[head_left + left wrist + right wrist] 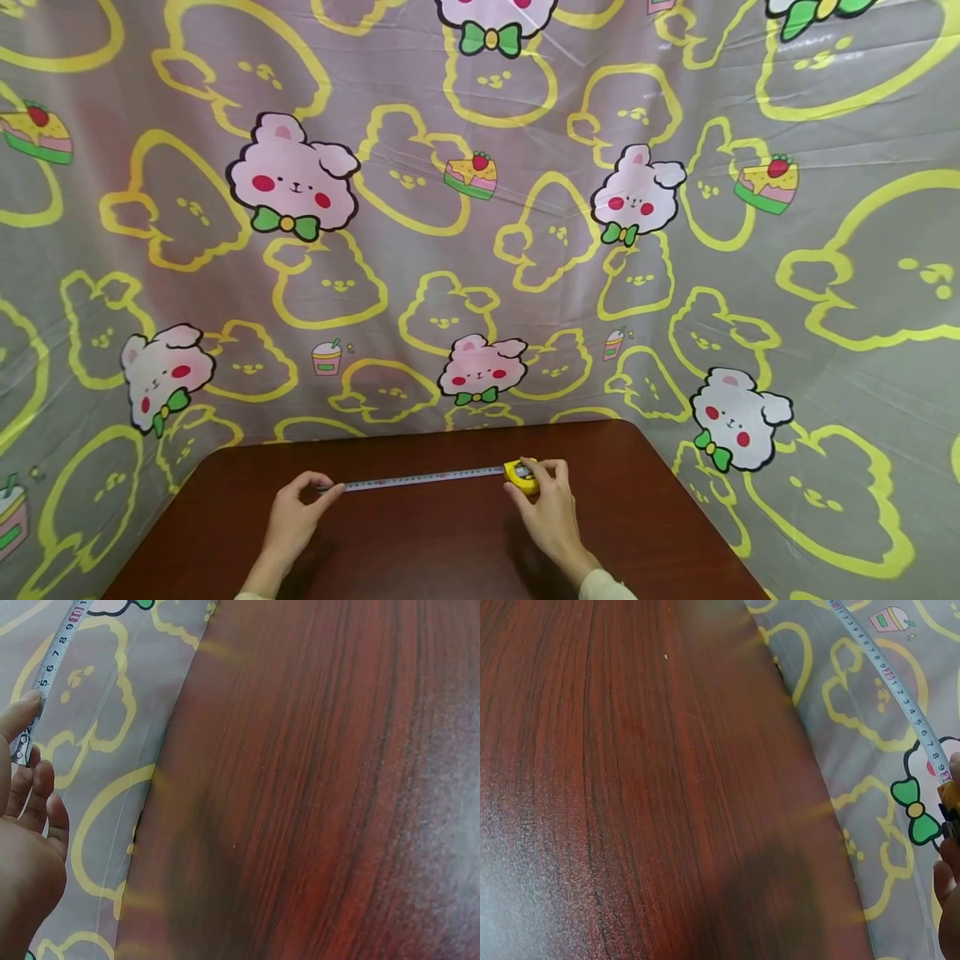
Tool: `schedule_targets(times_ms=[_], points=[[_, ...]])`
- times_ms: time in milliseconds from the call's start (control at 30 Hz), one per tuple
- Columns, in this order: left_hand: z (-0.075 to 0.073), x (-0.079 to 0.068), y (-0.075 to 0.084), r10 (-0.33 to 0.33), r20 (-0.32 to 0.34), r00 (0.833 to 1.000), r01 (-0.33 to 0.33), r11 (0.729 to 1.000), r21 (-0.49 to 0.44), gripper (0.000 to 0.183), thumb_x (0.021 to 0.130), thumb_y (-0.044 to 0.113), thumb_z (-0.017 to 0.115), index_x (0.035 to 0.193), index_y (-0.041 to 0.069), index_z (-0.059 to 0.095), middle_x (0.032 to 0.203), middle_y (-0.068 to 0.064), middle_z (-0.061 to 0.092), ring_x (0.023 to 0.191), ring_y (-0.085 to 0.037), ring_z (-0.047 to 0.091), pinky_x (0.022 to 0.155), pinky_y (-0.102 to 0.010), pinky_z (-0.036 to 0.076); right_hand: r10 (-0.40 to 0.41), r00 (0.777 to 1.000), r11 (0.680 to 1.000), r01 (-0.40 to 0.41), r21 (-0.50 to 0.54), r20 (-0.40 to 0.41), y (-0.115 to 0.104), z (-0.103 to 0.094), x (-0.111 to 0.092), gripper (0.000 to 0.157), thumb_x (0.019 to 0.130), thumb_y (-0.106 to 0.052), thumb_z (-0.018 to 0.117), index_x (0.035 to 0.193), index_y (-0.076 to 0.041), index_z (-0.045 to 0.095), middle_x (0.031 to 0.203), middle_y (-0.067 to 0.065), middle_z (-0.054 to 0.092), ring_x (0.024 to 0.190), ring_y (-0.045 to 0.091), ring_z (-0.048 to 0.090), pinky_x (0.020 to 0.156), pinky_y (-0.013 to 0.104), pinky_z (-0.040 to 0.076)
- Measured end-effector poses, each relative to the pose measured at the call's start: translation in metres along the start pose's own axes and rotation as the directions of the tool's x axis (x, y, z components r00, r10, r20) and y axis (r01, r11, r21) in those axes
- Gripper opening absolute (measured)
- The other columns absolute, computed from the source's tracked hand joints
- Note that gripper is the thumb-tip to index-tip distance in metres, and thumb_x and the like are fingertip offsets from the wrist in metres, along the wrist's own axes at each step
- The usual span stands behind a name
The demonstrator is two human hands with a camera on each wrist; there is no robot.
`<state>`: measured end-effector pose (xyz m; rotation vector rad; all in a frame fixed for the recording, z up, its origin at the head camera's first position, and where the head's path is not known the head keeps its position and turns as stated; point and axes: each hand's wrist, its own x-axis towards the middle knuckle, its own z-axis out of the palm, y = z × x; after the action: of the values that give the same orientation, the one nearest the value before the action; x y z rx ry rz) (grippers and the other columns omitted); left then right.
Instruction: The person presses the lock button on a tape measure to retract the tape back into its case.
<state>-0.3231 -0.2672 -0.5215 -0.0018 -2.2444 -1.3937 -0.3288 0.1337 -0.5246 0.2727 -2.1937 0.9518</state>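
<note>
A yellow tape measure (522,482) is in my right hand (553,512), its case held between thumb and fingers. From it a silvery white blade (423,479) stretches straight across to my left hand (294,515), whose thumb and fingers pinch its free end. In the left wrist view, the left hand (34,855) shows the thumb on the numbered blade (58,652) near its metal tip. At the right wrist view's right edge, the right hand (950,892) and yellow case (951,796) are partly cut off; the numbered blade (900,694) runs up and left from them.
Both hands are above a dark reddish-brown wood-grain table (435,550) with rounded far corners. A grey curtain (420,250) printed with yellow outlines, white rabbits and cakes surrounds the table at the back and sides. Hand shadows fall on the tabletop.
</note>
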Motion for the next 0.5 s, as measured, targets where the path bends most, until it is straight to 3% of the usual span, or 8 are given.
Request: schedule_targets(times_ms=[233,500], points=[[0.005,0.0002,0.0,0.011,0.005,1.0,-0.011,1.0,-0.019,0.024,0.088,0.025,0.086,0.093,0.007,0.07,0.09,-0.002,0.068,0.085,-0.014,0.058,0.073,-0.019,0.043,-0.003,1.0,1.0,0.003,0.0,-0.003,-0.0012,-0.0006,-0.0012,0.046,0.08,-0.025,0.092,0.121,-0.012,0.075,0.113,0.007,0.05,0.086,0.024,0.063,0.071,0.041,0.055],[0.0094,-0.0003,0.0011,0.029,0.01,1.0,-0.029,0.999,0.019,0.024,0.088,0.026,0.086,0.094,0.008,0.071,0.092,0.0,0.068,0.088,-0.011,0.058,0.078,-0.018,0.041,0.002,1.0,1.0,-0.002,0.001,0.021,-0.0017,0.0019,-0.0024,0.046,0.082,-0.029,0.091,0.121,-0.012,0.075,0.112,0.006,0.049,0.087,0.024,0.063,0.073,0.042,0.056]])
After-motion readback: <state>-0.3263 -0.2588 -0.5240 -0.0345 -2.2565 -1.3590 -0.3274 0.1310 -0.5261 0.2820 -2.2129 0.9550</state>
